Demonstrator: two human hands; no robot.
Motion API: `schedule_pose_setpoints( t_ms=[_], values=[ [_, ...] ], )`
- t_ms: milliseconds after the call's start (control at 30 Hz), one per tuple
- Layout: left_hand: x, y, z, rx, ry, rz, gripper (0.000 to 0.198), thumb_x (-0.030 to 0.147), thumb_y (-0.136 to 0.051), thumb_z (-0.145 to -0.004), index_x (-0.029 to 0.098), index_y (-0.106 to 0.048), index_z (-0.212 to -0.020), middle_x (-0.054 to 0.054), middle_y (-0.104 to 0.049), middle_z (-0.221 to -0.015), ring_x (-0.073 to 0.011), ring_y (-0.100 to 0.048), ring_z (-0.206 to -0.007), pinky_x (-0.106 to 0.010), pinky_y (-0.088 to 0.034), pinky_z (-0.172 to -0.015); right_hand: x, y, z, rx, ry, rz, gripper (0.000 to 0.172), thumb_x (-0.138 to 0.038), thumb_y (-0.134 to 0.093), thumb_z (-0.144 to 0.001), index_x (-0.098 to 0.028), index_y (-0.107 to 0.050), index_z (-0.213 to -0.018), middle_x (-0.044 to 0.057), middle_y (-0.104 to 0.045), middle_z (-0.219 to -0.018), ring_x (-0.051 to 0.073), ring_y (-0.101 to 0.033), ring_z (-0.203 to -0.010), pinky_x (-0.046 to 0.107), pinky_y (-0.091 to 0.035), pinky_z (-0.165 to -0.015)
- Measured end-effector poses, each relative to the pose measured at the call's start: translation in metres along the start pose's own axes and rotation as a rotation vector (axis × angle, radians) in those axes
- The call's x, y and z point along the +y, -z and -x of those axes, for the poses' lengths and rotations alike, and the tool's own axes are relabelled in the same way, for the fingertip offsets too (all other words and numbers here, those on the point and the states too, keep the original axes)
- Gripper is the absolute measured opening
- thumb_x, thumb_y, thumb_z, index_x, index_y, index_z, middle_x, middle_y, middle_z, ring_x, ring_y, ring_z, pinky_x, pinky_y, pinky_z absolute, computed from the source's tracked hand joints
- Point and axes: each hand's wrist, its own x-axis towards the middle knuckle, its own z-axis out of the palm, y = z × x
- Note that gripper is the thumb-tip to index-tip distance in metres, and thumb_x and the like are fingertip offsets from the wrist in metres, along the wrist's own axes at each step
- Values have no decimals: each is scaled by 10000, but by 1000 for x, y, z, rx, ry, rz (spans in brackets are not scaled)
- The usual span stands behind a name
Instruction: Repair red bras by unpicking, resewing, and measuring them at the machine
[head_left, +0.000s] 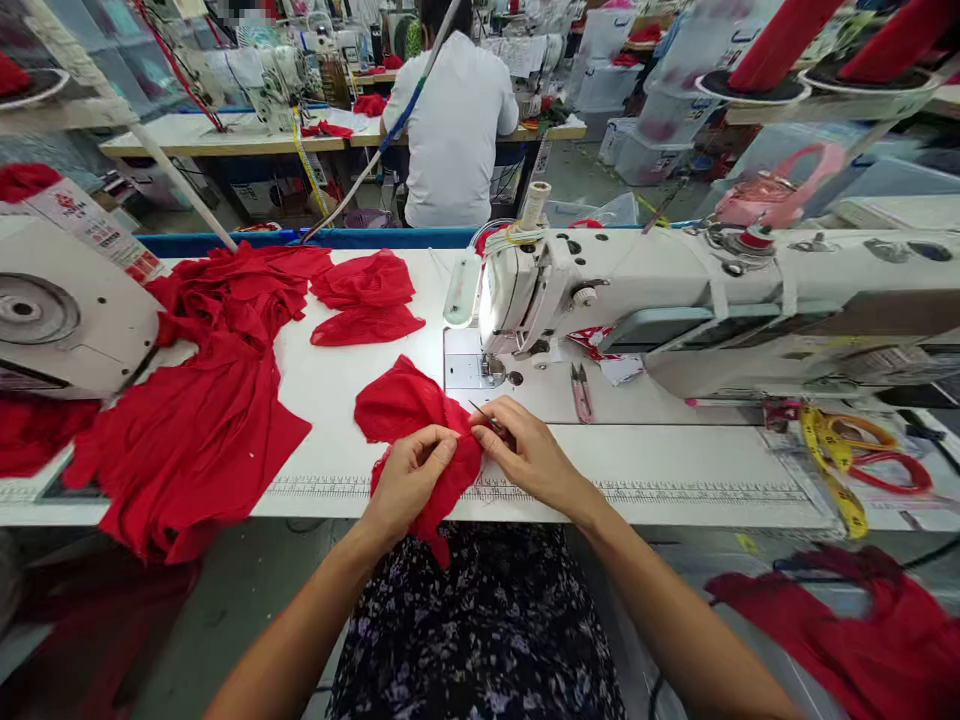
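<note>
My left hand (415, 470) pinches the edge of a piece of thin red fabric (405, 400), with lace-like trim, between thumb and fingertips. Close beside it, my right hand (529, 450) is closed around a small dark tool with a thin pointed tip (480, 410); whether it is tweezers or snips I cannot tell. The tip points toward the fabric, and my right fingertips touch the cloth. One part of the red piece lies on the white table (322, 440); its lower end hangs over the front edge. Just behind my right hand stands a sewing machine (517, 300).
Thread snips (581, 393) lie by the machine. A large red fabric pile (217, 400) covers the left side, with folded red pieces (367, 295) near it. Yellow tape measure (825, 460) and red-handled scissors (892, 472) lie right. A person in white (457, 130) sits ahead.
</note>
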Motion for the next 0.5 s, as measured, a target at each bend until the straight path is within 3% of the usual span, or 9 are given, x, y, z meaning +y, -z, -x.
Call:
schedule_pose_setpoints(
  t_ms=[67,133,267,500],
  values=[
    [1,0,1,0,5,7,262,417,-618,-915,176,-714,-950,-11,-657,-874,-128,-539,-802,-201,-422,-718,-8,3,9,127,-5,8,152,-321,-449,-1016,-218,-560,-1006,43,-571,-1007,163,-547,-837,309,-426,-756],
    [2,0,1,0,9,15,277,423,-615,-916,170,-720,-955,-18,-661,-868,-133,-543,-795,-207,-426,-710,-14,5,19,153,-1,12,207,-316,-384,-1038,-217,-547,-957,41,-567,-964,164,-539,-833,309,-418,-759],
    [2,0,1,5,15,33,297,435,-619,-911,162,-728,-953,-26,-665,-853,-139,-550,-780,-220,-442,-710,-21,0,35,-44,18,35,292,-289,-322,-1050,-220,-494,-824,11,-545,-814,151,-505,-737,297,-376,-682],
    [2,-2,1,17,19,46,302,433,-625,-908,157,-735,-962,-25,-659,-830,-136,-550,-770,-216,-444,-701,-17,-11,38,-50,-71,189,313,-309,-328,-1043,-216,-433,-763,-10,-509,-757,137,-452,-657,304,-316,-627]
  ],
)
